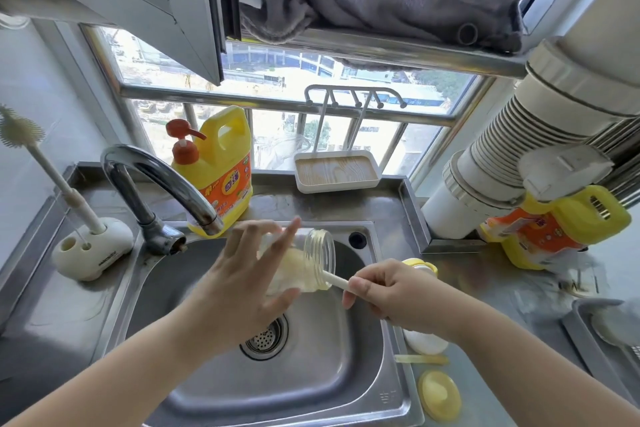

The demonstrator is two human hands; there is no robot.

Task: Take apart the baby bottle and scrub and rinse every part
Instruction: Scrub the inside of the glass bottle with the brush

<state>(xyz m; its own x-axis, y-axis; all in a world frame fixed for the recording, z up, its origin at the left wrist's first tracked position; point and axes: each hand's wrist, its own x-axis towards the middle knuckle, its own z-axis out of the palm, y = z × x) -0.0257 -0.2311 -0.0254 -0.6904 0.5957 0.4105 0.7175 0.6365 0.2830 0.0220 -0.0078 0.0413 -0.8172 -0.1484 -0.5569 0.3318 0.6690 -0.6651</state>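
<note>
In the middle of the frame, over the steel sink point(349, 374), the clear bottle body point(311, 263) lies on its side with its threaded mouth toward the right. The left hand point(242, 284) holds it, palm against the bottle, index finger stretched straight and thumb under it. The right hand point(391, 291) has its fingers curled round the white handle of a brush point(337, 281), whose head is inside the bottle's mouth.

The sink is one basin with a strainer drain point(265, 338) at its bottom and a curved chrome tap point(166, 184) at upper left. It is set in a steel counter point(519, 295) below a barred window.

On the counter at lower right lie a round yellow cap point(439, 395), a pale strip point(420, 359) and a white rounded piece point(426, 343); a yellow-rimmed part point(420, 265) shows behind the right hand.

Two yellow detergent jugs: one upright point(218, 170) behind the tap, one tipped over point(554, 225) at right. A second brush point(24, 130) stands in a white holder point(91, 251) at left. A white tray point(337, 170) with a hooked rack sits on the sill.
</note>
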